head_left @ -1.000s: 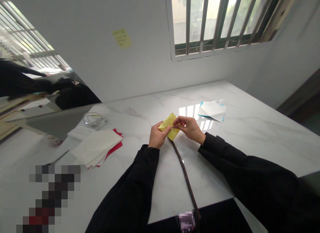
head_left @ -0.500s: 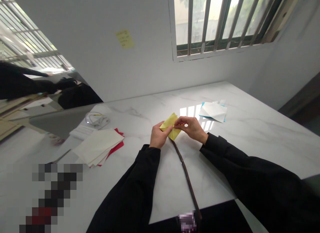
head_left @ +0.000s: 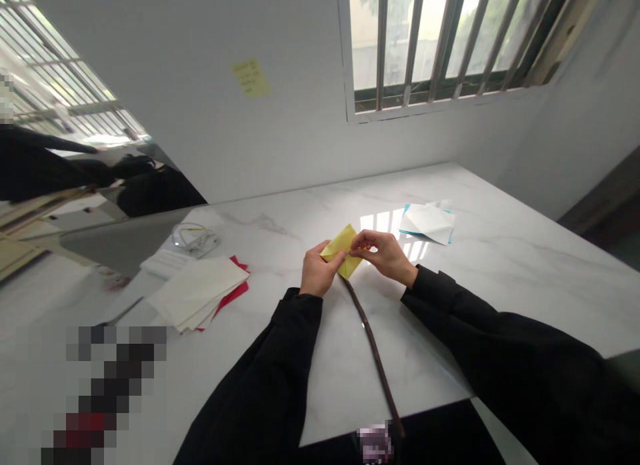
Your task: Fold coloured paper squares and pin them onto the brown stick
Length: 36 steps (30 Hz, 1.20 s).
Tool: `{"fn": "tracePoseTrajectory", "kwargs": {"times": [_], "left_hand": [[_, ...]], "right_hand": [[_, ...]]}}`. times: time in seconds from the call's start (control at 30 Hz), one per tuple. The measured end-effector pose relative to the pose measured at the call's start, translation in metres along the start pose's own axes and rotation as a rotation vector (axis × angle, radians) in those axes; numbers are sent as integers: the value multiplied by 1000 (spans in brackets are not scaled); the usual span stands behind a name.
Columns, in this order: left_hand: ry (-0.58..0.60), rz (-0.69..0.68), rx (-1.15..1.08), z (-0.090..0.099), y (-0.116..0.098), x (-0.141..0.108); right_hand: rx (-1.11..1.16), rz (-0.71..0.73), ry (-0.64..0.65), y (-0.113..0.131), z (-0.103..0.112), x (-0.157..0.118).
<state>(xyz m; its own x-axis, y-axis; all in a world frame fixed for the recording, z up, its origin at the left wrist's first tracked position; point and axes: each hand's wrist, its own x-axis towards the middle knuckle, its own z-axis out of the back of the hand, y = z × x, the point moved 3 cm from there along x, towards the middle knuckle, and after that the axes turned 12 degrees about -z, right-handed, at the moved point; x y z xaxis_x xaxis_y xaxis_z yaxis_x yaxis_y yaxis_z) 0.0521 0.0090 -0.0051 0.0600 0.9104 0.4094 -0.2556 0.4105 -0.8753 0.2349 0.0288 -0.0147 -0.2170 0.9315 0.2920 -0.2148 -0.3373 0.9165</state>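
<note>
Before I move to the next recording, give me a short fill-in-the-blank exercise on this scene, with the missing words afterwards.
1. The folded paper between the left hand and the right hand is ____ in colour.
2. Beneath the pale sheets at the picture's left, ____ edges stick out.
3. The white sheets with blue edges lie nearer the ____ hand.

Missing words: yellow; red; right.

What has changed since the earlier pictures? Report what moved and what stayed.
The whole scene sits slightly further right in the picture, probably from a small head turn. Beyond that, nothing has visibly moved, been taken up or let go. The left hand still grips the folded yellow paper, with the right hand pinching at it; the dark strip stayed put.
</note>
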Motion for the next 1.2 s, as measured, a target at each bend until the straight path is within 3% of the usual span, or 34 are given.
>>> {"fn": "tracePoseTrajectory", "kwargs": {"times": [0.33,0.47,0.57,0.67,0.77,0.97,1.1,1.2], "left_hand": [[12,-51,85,0,-4,-2],[12,-68,113,1,-4,-1],[-46,-37,69,9,2,3],[-176,22,3,22,18,9],[-295,56,-27,33,35,13],[-287,52,-28,36,44,14],[-279,32,11,37,39,13],[-284,26,2,38,37,14]], "right_hand": [[-26,-34,-19,-1,1,0],[86,-92,13,0,1,3],[140,-136,-74,-7,12,9],[-102,-82,-204,-21,27,14],[-334,-44,-200,-40,34,20],[-547,-31,-160,-54,33,27],[-510,-71,-109,-54,35,26],[-403,-128,-165,-58,45,25]]}}
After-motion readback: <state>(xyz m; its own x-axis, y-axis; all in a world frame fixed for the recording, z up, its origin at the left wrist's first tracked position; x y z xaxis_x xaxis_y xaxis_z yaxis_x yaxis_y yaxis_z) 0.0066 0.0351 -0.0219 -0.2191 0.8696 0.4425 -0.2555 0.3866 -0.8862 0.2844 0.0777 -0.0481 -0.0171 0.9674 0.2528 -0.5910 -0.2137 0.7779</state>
